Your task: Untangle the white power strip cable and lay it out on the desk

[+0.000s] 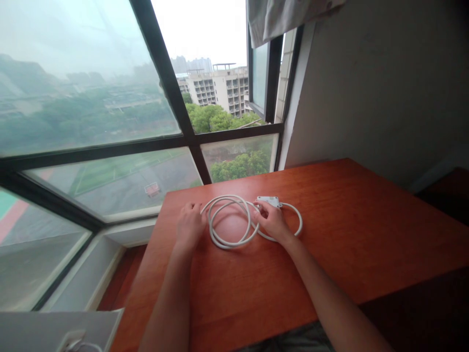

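A white cable (pixel 230 242) lies coiled in loops on a reddish wooden table (pixel 348 220). A small white box-shaped plug or adapter (pixel 268 200) sits at the cable's far end. My left hand (pixel 189 226) rests at the left side of the coil, fingers curled at the cable's edge. My right hand (pixel 273 222) lies on the right part of the coil, fingers closed on the cable just below the white adapter.
A large dark-framed window (pixel 176 142) stands behind the table, with buildings and trees outside. A grey wall (pixel 384 88) rises at the right. A white object with a cord (pixel 73 340) lies on a ledge at the bottom left.
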The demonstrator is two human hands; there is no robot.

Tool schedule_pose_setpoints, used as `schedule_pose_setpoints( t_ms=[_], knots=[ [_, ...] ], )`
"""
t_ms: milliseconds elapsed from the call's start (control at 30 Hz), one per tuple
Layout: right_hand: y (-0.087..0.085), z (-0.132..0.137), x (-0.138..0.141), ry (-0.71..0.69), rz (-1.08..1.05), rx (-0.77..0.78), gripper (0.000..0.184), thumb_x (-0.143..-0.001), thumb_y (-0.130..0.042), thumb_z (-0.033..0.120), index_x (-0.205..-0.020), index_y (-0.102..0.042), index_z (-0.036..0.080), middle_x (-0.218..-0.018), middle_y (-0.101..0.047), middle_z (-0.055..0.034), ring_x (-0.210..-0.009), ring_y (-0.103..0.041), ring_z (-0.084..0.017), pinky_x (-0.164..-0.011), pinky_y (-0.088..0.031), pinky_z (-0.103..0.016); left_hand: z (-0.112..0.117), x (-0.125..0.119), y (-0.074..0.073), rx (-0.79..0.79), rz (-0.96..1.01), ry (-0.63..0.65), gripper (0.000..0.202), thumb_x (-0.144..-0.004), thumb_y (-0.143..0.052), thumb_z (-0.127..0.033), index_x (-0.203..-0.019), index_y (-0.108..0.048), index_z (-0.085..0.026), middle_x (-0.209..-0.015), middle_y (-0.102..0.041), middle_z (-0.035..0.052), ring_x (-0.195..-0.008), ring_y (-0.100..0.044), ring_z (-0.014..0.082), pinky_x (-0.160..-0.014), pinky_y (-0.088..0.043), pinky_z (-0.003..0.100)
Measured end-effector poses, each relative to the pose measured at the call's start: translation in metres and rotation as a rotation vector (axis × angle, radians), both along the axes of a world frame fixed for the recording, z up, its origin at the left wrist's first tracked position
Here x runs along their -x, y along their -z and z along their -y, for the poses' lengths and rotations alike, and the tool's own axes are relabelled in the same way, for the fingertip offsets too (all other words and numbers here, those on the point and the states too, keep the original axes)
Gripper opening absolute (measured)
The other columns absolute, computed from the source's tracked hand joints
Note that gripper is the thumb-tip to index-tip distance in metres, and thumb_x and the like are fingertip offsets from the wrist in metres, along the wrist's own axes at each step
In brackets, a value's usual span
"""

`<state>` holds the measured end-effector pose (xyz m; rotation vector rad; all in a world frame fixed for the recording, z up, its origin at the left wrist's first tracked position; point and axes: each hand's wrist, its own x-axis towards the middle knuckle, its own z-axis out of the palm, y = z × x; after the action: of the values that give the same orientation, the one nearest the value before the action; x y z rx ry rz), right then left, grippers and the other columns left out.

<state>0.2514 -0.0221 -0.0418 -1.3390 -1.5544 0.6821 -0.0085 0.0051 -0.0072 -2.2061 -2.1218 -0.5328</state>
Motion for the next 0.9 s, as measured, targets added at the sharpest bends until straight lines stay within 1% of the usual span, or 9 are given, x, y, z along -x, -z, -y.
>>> schedule_pose_setpoints(
  t_ms=[67,167,233,300,400,467,600,733,900],
  knots=[
    [0.000,0.000,0.001,-0.004,0.001,-0.017,0.034,-0.080,-0.057,0.035,-0.107,-0.067,0.016,-0.073,-0.064,-0.0018,-0.063,-0.055,-0.015,-0.062,-0.046,-0.027,0.002,-0.014,0.001,-0.016,0.170,0.069,0.029,-0.088,-0.046,-0.026,-0.103,-0.067,-0.015,-0.102,-0.068,0.0139,-0.091,-0.064,0.0261,-0.082,-0.049,0.036],
    [-0.002,0.001,0.002,-0.015,-0.003,-0.046,0.032,-0.080,-0.056,0.031,-0.105,-0.067,0.016,-0.072,-0.063,-0.0015,-0.062,-0.055,-0.015,-0.060,-0.045,-0.026,0.003,-0.044,0.015,0.198,0.609,0.242,0.028,-0.087,-0.047,-0.027,-0.104,-0.066,-0.016,-0.091,-0.070,0.0086,-0.070,-0.066,0.0181,-0.066,-0.052,0.029],
    [-0.004,0.002,0.004,-0.019,-0.018,-0.067,0.030,-0.080,-0.056,0.030,-0.104,-0.067,0.016,-0.072,-0.064,-0.0016,-0.062,-0.056,-0.014,-0.060,-0.045,-0.026,0.004,-0.063,0.026,0.294,0.818,0.309,0.028,-0.083,-0.053,-0.024,-0.105,-0.065,-0.014,-0.097,-0.070,0.0099,-0.066,-0.065,0.0153,-0.060,-0.052,0.026],
    [-0.006,0.002,0.005,-0.023,-0.037,-0.085,0.029,-0.080,-0.056,0.030,-0.103,-0.067,0.016,-0.073,-0.065,-0.0018,-0.062,-0.056,-0.014,-0.059,-0.045,-0.025,0.005,-0.079,0.033,0.384,1.013,0.336,0.032,-0.079,-0.058,-0.025,-0.109,-0.063,-0.014,-0.092,-0.070,0.0089,-0.061,-0.063,0.0134,-0.054,-0.050,0.023],
    [-0.008,0.003,0.007,-0.042,-0.056,-0.088,0.027,-0.080,-0.055,0.029,-0.102,-0.067,0.018,-0.077,-0.067,-0.0024,-0.064,-0.059,-0.015,-0.060,-0.047,-0.025,0.008,-0.091,0.034,0.572,1.290,0.387,0.044,-0.077,-0.063,-0.030,-0.118,-0.058,-0.014,-0.079,-0.068,0.0050,-0.055,-0.060,0.0108,-0.049,-0.046,0.019],
    [-0.007,0.003,0.008,-0.051,-0.064,-0.073,0.028,-0.080,-0.055,0.028,-0.104,-0.067,0.018,-0.082,-0.069,-0.0034,-0.067,-0.061,-0.016,-0.062,-0.049,-0.026,0.010,-0.094,0.031,0.646,1.397,0.401,0.048,-0.075,-0.068,-0.035,-0.117,-0.058,-0.014,-0.080,-0.068,0.0055,-0.056,-0.060,0.0100,-0.049,-0.044,0.017],
    [-0.005,0.003,0.008,-0.038,-0.048,-0.055,0.030,-0.080,-0.056,0.026,-0.107,-0.065,0.018,-0.090,-0.071,-0.0054,-0.073,-0.064,-0.017,-0.068,-0.051,-0.028,0.010,-0.097,0.032,0.646,1.420,0.371,0.047,-0.071,-0.073,-0.041,-0.108,-0.061,-0.014,-0.087,-0.068,0.0082,-0.058,-0.061,0.0107,-0.051,-0.045,0.018],
    [-0.003,0.002,0.008,-0.028,-0.018,-0.030,0.031,-0.081,-0.058,0.028,-0.109,-0.064,0.018,-0.091,-0.071,-0.0055,-0.076,-0.064,-0.018,-0.073,-0.051,-0.029,0.009,-0.100,0.042,0.552,1.319,0.374,0.042,-0.075,-0.069,-0.040,-0.107,-0.060,-0.014,-0.081,-0.068,0.0064,-0.053,-0.058,0.0106,-0.048,-0.043,0.019],
    [0.004,0.000,0.012,-0.013,-0.011,0.038,0.043,-0.076,-0.066,0.031,-0.116,-0.060,0.017,-0.090,-0.071,-0.0059,-0.078,-0.066,-0.019,-0.077,-0.051,-0.031,0.008,-0.100,0.045,0.464,1.173,0.416,0.033,-0.078,-0.064,-0.034,-0.105,-0.062,-0.016,-0.073,-0.067,0.0029,-0.047,-0.053,0.0099,-0.048,-0.042,0.020]
  ],
)
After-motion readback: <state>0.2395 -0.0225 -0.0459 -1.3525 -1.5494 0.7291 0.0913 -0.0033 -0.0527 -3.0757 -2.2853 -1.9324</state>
